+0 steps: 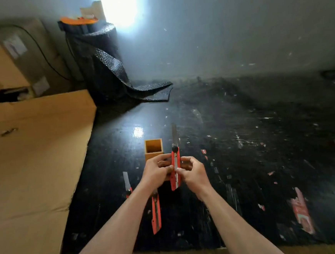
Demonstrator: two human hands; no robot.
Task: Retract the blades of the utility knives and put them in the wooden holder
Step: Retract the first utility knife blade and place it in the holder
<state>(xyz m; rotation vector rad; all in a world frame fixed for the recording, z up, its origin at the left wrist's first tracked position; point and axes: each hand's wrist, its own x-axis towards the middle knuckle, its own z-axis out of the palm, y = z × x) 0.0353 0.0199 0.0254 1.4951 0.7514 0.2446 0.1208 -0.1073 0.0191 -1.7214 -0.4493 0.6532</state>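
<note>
knife point(175, 169) upright, blade out toward frame top | left hand point(157, 170) and right hand point(192, 172) both pinch it | holder point(153, 149) just behind-left

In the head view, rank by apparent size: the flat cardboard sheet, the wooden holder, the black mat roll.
1. Flat cardboard sheet, though it lies nearer the camera.
2. Black mat roll, farther back, so its true size is unsure.
3. Wooden holder, clearly smallest.

Three utility knives point(175, 167) point(156, 214) point(127, 185); one wooden holder point(153, 149); two hands point(157, 170) point(192, 172).
</note>
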